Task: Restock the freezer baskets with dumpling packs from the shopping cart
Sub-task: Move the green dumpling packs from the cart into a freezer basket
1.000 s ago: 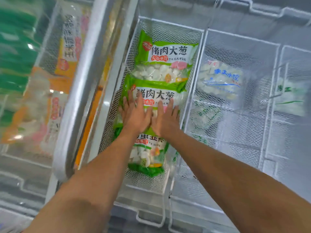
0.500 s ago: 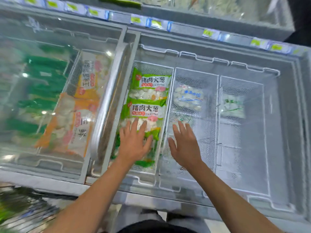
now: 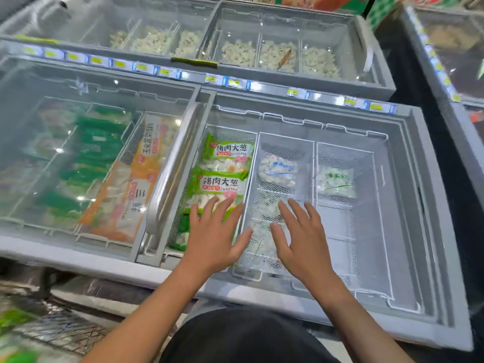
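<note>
A grey chest freezer (image 3: 408, 195) stood in a shop aisle, its left half under a closed glass lid (image 3: 86, 142) that caught small glints of overhead light. Behind it ran a strip of price labels (image 3: 235, 82) and a 2nd freezer (image 3: 262, 48) of loose pale frozen food. A dark floor gap (image 3: 408, 82) separated another cabinet (image 3: 450, 56) at the right.
</note>
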